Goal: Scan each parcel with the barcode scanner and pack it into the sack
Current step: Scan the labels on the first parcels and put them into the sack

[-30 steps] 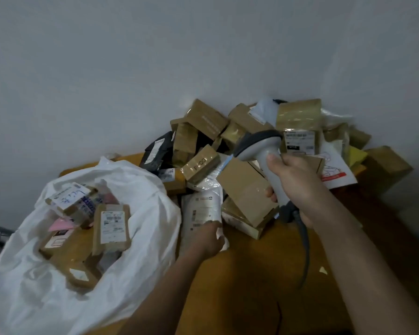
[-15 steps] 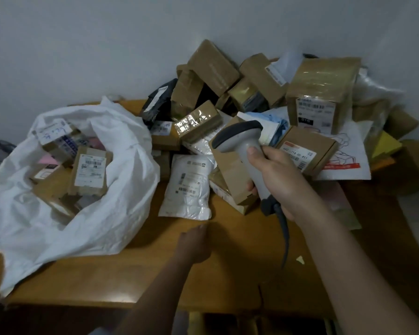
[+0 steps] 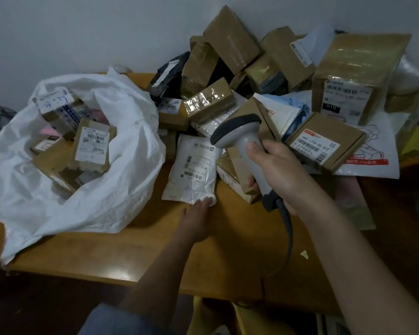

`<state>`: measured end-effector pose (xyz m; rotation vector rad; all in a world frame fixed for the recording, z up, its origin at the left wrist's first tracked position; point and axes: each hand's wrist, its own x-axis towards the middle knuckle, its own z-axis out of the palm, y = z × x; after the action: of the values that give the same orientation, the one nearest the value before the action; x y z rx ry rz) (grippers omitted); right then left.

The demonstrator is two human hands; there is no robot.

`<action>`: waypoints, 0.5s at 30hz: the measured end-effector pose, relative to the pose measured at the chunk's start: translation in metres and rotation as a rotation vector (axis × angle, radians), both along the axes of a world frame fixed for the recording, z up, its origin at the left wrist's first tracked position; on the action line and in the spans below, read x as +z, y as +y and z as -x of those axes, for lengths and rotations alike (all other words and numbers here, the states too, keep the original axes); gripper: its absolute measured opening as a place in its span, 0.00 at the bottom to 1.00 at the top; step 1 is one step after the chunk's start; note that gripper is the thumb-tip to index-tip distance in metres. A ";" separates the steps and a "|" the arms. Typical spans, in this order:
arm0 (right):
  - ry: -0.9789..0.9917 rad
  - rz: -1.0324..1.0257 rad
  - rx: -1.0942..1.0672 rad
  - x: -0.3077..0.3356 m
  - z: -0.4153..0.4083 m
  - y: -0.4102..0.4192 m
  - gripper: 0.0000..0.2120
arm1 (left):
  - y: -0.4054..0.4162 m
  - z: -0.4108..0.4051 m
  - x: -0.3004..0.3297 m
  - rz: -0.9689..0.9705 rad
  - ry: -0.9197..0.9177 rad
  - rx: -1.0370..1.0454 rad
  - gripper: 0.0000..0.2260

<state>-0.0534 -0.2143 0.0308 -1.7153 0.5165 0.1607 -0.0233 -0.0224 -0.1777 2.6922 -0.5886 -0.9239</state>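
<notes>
The right hand [image 3: 279, 175] is gripping the scanner [image 3: 246, 151] at centre frame, head aiming at the white parcel [image 3: 194, 169] lying on the table [image 3: 155, 257]. The left hand [image 3: 197, 220] is touching the parcel's near edge, fingers extended. The sack [image 3: 102, 189] is lying open at left, holding boxes.

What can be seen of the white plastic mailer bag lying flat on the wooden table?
The white plastic mailer bag is soft, slightly crinkled and glossy, and lies flat, label up, on the wooden table. Its printed label carries small barcodes. It lies between the white woven sack and the parcel pile. The left hand touches its near edge with its fingertips.
</notes>
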 end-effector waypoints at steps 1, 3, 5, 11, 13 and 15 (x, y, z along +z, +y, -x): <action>0.008 -0.003 -0.005 -0.002 0.000 0.001 0.15 | 0.001 0.004 -0.001 0.000 -0.009 -0.005 0.35; 0.020 -0.013 -0.015 -0.005 -0.001 0.004 0.15 | 0.004 0.009 -0.001 -0.001 -0.043 -0.034 0.33; 0.028 -0.015 -0.009 -0.005 -0.004 0.010 0.15 | 0.007 0.013 0.002 0.036 -0.029 -0.060 0.29; 0.018 -0.016 0.035 -0.005 -0.011 0.021 0.18 | 0.021 0.013 0.006 0.228 -0.215 0.295 0.15; 0.025 -0.026 0.026 -0.006 -0.012 0.021 0.17 | 0.023 0.009 0.004 0.098 -0.338 0.610 0.24; 0.036 -0.034 0.012 -0.007 -0.011 0.020 0.16 | 0.025 0.001 0.001 0.019 -0.181 0.927 0.35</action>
<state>-0.0425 -0.1939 0.0241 -1.6854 0.5273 0.2086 -0.0241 0.0026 -0.1766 2.5654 0.5989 -0.4032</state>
